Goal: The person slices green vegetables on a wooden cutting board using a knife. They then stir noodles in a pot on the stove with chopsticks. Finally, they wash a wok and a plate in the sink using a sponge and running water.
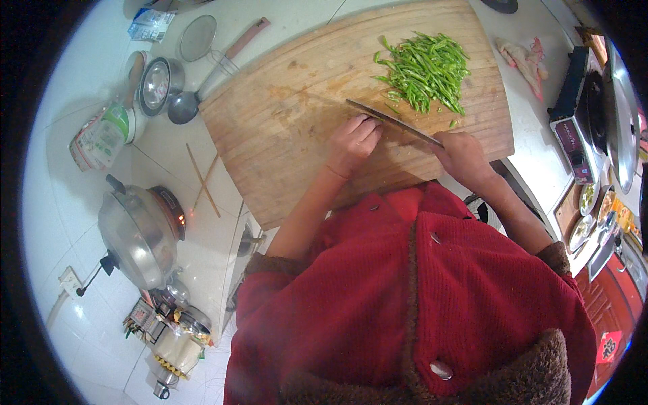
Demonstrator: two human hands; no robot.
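Observation:
My right hand (460, 154) is closed around the handle end of a kitchen knife (397, 123), whose blade points to the upper left over a wooden cutting board (283, 101). Just below the blade, my left hand (356, 135) rests on the board with its fingers curled near a small dark-looking piece; how firmly it holds this piece is hard to see. Beyond the knife lies a pile of thinly sliced green peppers (428, 71), with a few loose bits at its lower edge.
Left of the board are a ladle (183, 107), a wire strainer (198, 38), metal bowls (156, 86), crossed chopsticks (202, 181) and a lidded steel pot (136, 235) on a lit electric cooker (169, 210). A cloth (524, 63) and portable stove (572, 136) stand right.

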